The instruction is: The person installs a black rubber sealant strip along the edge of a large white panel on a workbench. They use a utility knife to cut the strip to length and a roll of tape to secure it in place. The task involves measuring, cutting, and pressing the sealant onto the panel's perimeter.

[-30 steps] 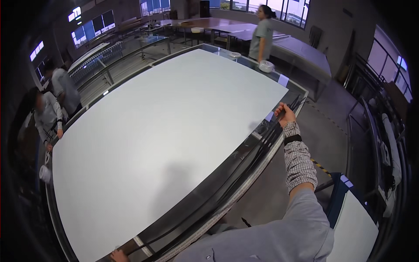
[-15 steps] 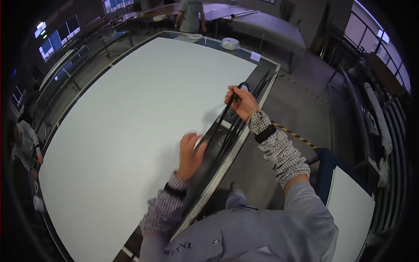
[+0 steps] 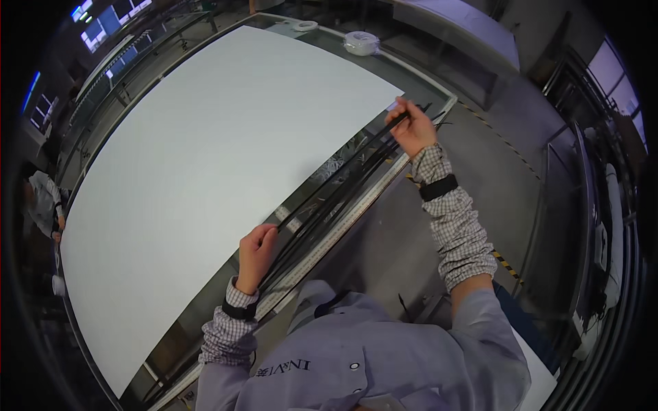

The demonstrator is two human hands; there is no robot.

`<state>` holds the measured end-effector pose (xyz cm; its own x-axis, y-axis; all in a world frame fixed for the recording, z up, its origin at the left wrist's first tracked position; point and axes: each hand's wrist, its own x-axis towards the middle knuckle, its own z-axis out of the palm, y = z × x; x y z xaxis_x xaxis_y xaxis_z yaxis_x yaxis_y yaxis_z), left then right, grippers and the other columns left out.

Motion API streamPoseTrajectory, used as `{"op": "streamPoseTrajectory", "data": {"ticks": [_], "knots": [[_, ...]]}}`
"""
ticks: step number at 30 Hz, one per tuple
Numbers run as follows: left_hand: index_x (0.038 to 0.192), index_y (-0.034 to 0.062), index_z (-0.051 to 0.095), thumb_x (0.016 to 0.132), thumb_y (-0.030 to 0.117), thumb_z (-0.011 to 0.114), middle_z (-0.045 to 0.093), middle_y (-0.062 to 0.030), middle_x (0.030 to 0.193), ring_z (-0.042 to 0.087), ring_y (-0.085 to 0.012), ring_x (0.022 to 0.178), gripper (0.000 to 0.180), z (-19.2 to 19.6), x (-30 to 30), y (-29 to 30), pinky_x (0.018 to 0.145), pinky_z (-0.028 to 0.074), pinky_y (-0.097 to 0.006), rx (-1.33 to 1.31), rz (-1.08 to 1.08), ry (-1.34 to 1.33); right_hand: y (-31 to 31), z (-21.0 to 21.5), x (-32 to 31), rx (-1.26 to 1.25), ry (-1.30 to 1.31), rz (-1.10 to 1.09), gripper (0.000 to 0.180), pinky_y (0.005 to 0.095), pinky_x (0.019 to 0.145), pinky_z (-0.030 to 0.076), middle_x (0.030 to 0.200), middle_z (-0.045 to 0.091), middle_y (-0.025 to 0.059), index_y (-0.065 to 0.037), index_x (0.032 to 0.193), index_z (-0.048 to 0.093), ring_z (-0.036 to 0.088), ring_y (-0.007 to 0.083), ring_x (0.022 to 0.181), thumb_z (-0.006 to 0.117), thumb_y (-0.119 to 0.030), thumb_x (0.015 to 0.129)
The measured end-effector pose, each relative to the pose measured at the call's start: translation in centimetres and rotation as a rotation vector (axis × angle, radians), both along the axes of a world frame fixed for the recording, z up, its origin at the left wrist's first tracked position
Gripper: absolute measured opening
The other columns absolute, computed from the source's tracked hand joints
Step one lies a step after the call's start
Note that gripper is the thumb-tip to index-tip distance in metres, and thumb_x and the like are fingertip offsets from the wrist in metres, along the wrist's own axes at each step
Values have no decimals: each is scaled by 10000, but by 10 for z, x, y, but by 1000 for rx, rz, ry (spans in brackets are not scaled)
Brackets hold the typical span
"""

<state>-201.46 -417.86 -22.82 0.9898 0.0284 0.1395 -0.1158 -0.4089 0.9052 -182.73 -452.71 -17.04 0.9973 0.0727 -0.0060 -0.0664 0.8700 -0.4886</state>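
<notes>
A white sheet (image 3: 205, 178) covers most of a glass-topped table (image 3: 411, 79), filling the frame's left and centre. Grey floor (image 3: 480, 178) and a metal rack (image 3: 582, 226) occupy the right. A black strip (image 3: 370, 144) slants from upper right to centre, the right hand (image 3: 415, 130) pinching it high, the left hand (image 3: 256, 255) pinching it lower; 0.5 seconds earlier, the left fingers were spread.

Pinching a black strip (image 3: 375, 141) in the left hand (image 3: 257, 252) and the right hand (image 3: 412, 127), holding it near the edge of a large white sheet (image 3: 219, 164) on a table (image 3: 419, 88).
</notes>
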Motion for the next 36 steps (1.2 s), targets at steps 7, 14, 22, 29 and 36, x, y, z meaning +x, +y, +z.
{"op": "streamPoseTrajectory", "data": {"ticks": [7, 14, 22, 29, 36], "knots": [[846, -11, 613, 831, 103, 577, 527, -127, 593, 460, -128, 503, 121, -27, 12, -35, 487, 373, -267, 190, 13, 98, -119, -33, 100, -238, 100, -180, 300, 339, 629, 426, 654, 447, 16, 5, 970, 506, 432, 158, 614, 361, -258, 969], [786, 42, 640, 770, 179, 583, 600, -178, 700, 604, -314, 651, 149, -66, 47, -35, 560, 462, -381, 474, -49, 306, -201, -40, 183, -349, 255, -219, 258, 315, 646, 429, 673, 457, 18, -9, 976, 500, 444, 157, 644, 394, -243, 961], [932, 11, 608, 761, 87, 606, 611, -160, 887, 585, -314, 794, 187, -20, 129, -94, 688, 465, -361, 483, -179, 262, -172, -13, 171, -1056, -1, -48, 263, 243, 570, 411, 759, 571, 28, 2, 862, 595, 470, 74, 588, 498, -238, 911], [1159, -4, 507, 885, 75, 503, 604, -98, 948, 577, -189, 886, 285, 22, 281, -307, 784, 459, -277, -304, 32, -181, -114, -35, 152, -1231, -309, 421, 181, 243, 604, 437, 741, 602, 62, 6, 854, 655, 541, 102, 651, 617, -167, 817], [905, 44, 533, 964, 217, 394, 348, 49, 595, 260, -37, 508, 230, 27, 337, -367, 446, 191, -193, -733, 519, -84, -200, -116, 247, -1462, -525, 166, 270, 330, 701, 473, 875, 577, 149, -12, 1003, 598, 581, 261, 761, 628, -148, 771]]}}
